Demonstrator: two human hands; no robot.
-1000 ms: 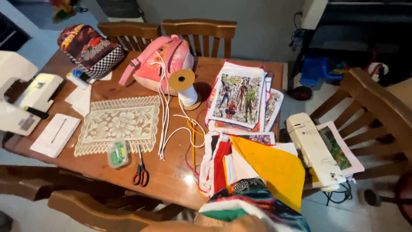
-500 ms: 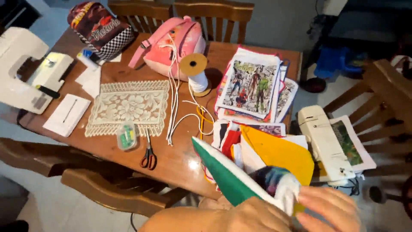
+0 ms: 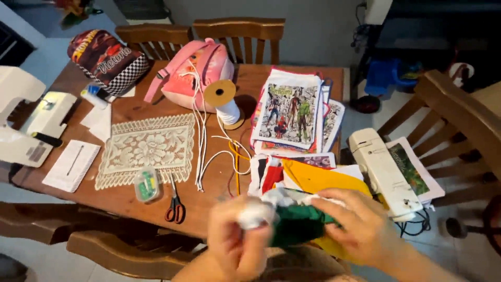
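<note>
One small clear plastic box (image 3: 146, 185) with green contents lies at the near left of the table (image 3: 219, 183), on the near edge of the lace mat (image 3: 148, 149) and just left of the scissors (image 3: 175, 206). A grey label patch (image 3: 36, 152) sits on the white machine (image 3: 26, 122) at far left. No signs or screens visible.

On the tabletop (image 3: 130, 196): two bags, one pink backpack (image 3: 201, 70) and one checkered bag (image 3: 107, 57) left of it. One lace doily (image 3: 146, 149), one scissors (image 3: 176, 206), one cord spool (image 3: 223, 102). Two hands, left (image 3: 240, 243) and right (image 3: 360, 224).
</note>
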